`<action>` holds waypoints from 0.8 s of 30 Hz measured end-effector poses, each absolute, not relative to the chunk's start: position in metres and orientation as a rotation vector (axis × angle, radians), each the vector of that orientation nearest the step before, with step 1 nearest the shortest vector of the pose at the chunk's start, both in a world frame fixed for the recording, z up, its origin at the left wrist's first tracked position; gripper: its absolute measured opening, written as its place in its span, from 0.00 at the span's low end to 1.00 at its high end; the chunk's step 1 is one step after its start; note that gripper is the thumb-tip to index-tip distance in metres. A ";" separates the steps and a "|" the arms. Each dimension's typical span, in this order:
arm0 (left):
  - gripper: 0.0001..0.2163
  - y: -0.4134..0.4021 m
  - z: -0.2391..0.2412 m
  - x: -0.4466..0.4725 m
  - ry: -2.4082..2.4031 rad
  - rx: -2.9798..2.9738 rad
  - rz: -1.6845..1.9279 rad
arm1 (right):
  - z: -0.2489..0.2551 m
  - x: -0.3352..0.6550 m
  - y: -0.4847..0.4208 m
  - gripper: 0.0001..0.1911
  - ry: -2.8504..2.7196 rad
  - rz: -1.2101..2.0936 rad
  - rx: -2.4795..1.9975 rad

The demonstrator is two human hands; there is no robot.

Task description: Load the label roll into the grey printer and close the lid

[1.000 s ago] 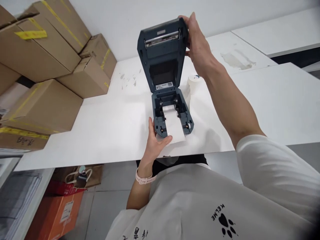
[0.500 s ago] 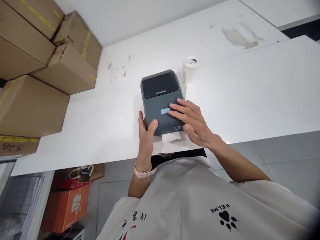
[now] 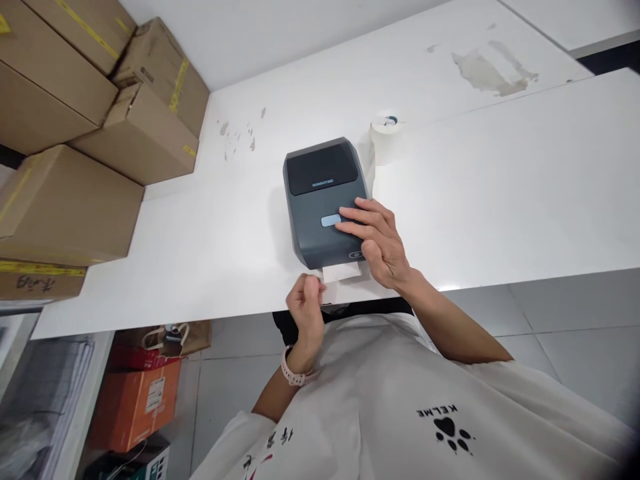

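Note:
A dark grey label printer (image 3: 315,230) with a black top panel and a light blue button (image 3: 331,221) stands on the white table. A short white paper label (image 3: 341,271) sticks out of its front edge. My right hand (image 3: 383,240) lies on the printer's right side, fingers stretched apart, with fingertips at the button's right end. Just in front of the printer's left corner is my left hand (image 3: 306,303), its fingers curled in and slightly blurred, close to the label but apart from it. I see nothing held in it. Behind the printer stands a white label roll (image 3: 385,143).
Cardboard boxes (image 3: 75,200) are stacked on the left of the white table (image 3: 215,253). Its front edge runs just before my body. Below the table, at lower left, are an orange box (image 3: 135,403) and a paper bag (image 3: 196,337).
My left hand has let go of the printer's left side and moved down towards me, its fingers now curled. My right hand stays on the printer. The view has shifted slightly.

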State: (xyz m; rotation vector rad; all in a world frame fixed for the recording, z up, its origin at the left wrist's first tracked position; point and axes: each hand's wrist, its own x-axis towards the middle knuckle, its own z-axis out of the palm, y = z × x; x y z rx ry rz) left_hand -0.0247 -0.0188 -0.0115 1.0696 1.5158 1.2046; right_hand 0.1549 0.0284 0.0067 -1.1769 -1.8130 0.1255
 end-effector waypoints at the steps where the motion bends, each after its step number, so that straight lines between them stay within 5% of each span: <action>1: 0.26 -0.020 -0.009 -0.023 1.411 1.033 1.073 | 0.007 0.154 0.029 0.35 -1.802 0.124 -1.193; 8: 0.24 -0.002 0.016 -0.019 1.189 0.948 0.862 | 0.014 0.155 0.029 0.32 -1.875 0.095 -1.204; 16: 0.22 -0.009 0.004 -0.023 1.227 1.136 0.890 | 0.042 0.158 0.030 0.15 -2.066 -0.225 -1.299; 24: 0.24 0.017 0.034 -0.058 1.349 1.091 1.468 | 0.025 0.170 0.026 0.34 -1.975 0.027 -1.099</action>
